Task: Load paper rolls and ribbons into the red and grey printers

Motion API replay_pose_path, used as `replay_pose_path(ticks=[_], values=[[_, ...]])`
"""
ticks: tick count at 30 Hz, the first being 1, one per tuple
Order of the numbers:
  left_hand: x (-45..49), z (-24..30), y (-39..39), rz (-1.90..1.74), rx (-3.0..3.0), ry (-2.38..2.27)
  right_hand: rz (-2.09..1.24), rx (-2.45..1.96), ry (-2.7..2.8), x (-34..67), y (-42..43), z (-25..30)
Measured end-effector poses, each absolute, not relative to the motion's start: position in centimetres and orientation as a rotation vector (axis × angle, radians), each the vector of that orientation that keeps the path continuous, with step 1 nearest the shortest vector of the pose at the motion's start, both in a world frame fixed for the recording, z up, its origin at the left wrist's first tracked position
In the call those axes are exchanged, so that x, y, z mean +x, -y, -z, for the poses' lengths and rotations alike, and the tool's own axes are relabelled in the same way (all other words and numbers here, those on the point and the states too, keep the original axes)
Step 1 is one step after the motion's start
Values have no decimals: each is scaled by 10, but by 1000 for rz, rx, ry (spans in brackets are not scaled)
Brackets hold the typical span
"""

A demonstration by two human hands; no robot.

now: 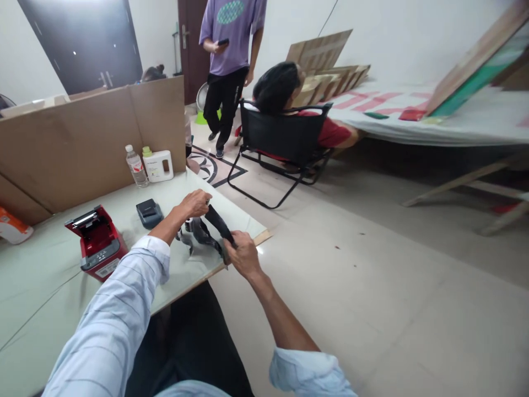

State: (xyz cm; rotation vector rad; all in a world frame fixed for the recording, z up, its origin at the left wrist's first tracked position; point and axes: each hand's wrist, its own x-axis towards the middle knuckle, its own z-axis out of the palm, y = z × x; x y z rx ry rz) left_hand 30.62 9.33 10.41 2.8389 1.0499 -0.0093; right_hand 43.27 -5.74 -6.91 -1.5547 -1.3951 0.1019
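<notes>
A wide black strap (219, 223) is stretched between my two hands, above the corner of the table. My left hand (196, 204) is closed on its far end, with the fingers bent. Its near end is in the closed fingers of my right hand (244, 255), just past the table's front edge. Dark looped bands (202, 234) hang below the strap, with a lighter grey piece at their left. Blur hides whether these bands are joined to the strap. Left of my left forearm lies a small dark grey device (149, 213) on the tabletop.
A red printer (103, 245) with its lid up stands at the left. A water bottle (136, 166) and a white jug (158, 166) stand before a cardboard partition (91, 143). Beyond are a person in a black folding chair (281, 132) and a standing person (231, 44) holding a phone.
</notes>
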Motion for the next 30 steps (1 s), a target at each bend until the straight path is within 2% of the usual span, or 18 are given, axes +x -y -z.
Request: replay_pose_path(ticks=[6,13,20,24,30], values=[[309,-100,-100,-89,2818,-1097,-53,-1531,1382,435,51,68],[309,-86,-98,234,2712,-1040,38,-1629,1469,439,51,75],[262,-104,-100,143,2648,-1286,57,-1543,1486,437,60,78],[241,-91,-82,161,2659,-1350,44,-1491,1454,435,75,79],[235,-79,-63,-73,2650,-1386,32,-1412,1297,428,97,54]])
